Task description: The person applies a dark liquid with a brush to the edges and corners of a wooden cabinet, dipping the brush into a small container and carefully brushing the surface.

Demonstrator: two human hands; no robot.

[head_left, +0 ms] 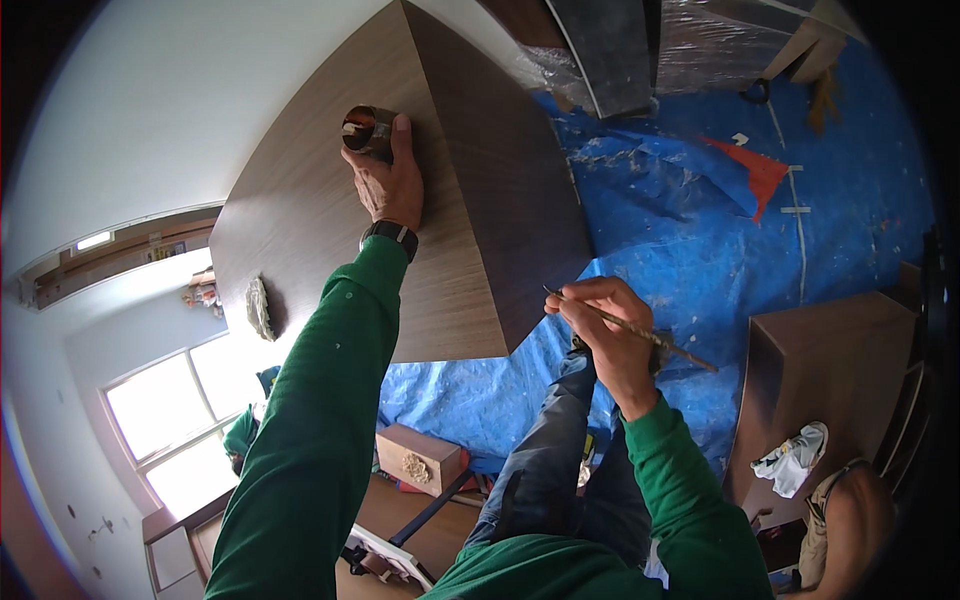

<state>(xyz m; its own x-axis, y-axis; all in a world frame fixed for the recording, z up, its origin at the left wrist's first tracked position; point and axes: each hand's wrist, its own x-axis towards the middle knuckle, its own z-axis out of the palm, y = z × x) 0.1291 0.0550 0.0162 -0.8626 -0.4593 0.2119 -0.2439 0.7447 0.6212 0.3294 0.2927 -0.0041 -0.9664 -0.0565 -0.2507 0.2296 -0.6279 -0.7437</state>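
My left hand (pixel 388 180) is closed around a small open can (pixel 380 136), with its mouth and dark, shiny inside showing. The can is at the brown wood-grain top of a large cabinet (pixel 360 250), near its far end. My right hand (pixel 608 325) pinches a thin, stick-like brush (pixel 660 345) between thumb and fingers. Its fine tip points left, beside the near corner of the cabinet's darker side. At this size I cannot tell whether the tip touches the wood. A crumpled pale rag (pixel 260 308) lies at the cabinet's left edge.
Blue sheeting (pixel 680 240) covers the floor, with a torn red piece (pixel 752 176) on it. Plastic-wrapped panels (pixel 715 45) stand at the back. At right is another brown cabinet (pixel 810 370) with a white cloth (pixel 792 460), near another person's arm (pixel 858 520). A small box (pixel 425 455) sits lower left.
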